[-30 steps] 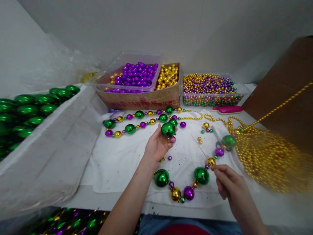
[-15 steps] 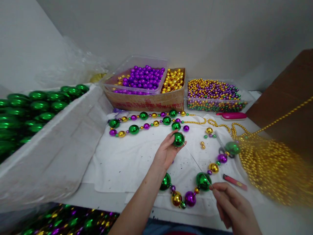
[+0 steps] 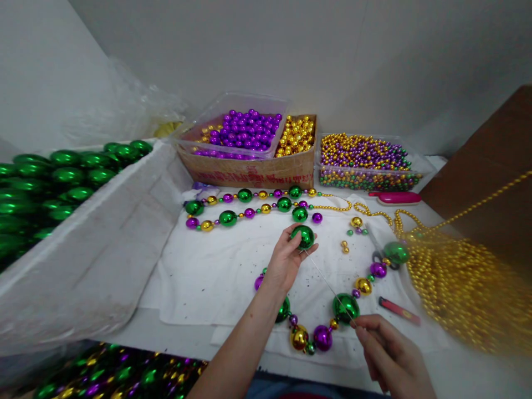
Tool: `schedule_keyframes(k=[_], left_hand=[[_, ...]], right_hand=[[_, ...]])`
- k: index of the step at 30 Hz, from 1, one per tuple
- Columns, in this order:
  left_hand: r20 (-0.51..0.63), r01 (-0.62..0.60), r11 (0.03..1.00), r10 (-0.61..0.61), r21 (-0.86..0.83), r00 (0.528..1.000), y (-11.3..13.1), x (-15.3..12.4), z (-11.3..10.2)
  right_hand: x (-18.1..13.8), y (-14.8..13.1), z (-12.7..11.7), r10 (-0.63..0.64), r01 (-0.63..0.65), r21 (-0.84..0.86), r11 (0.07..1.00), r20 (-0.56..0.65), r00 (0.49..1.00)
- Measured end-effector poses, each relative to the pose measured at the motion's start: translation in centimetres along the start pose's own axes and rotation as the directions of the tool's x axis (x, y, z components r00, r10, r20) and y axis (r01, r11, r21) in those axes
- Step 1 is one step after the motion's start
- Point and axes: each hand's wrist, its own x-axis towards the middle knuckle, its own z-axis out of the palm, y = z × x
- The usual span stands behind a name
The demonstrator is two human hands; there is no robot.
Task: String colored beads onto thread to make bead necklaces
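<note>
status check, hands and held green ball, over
Left hand holding green ball. Right hand pinching thin wire, far end at ball. Strung beads beneath, apparently not blocking.

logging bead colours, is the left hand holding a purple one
No, the left hand holds a large, shiny green bead.
</note>
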Motion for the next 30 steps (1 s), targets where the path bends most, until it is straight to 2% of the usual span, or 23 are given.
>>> schedule_keyframes(k=[9,15,20,25,30], left_hand=[[0.004,-0.079,0.995,0.079,0.060,0.997,-0.3,-0.3,0.1],[0.012,-0.110,0.992,0.109,0.055,0.994,-0.5,-1.0,0.9],[0.061,-0.086,0.993,0.081,0.084,0.995,-1.0,-2.1,1.9],[0.048,-0.079,0.991,0.074,0.111,0.996,-1.0,-2.7,2.7],[0.053,-0.066,0.998,0.065,0.023,0.996,-0.9,-2.6,2.9]], right_hand=[[0.1,0.4,0.3,0.010,-0.010,-0.002,1.000,-0.012,1.000],[-0.2,0.6,1.7,-0.006,0.006,0.001,1.000,-0.030,1.000],[0.3,1.2,3.1,-0.018,0.023,0.066,0.998,-0.067,0.998],[0.9,2.5,3.1,-0.042,0.053,0.119,0.992,-0.092,0.995],[1.0,3.8,3.0,-0.073,0.089,0.107,0.990,-0.143,0.987]])
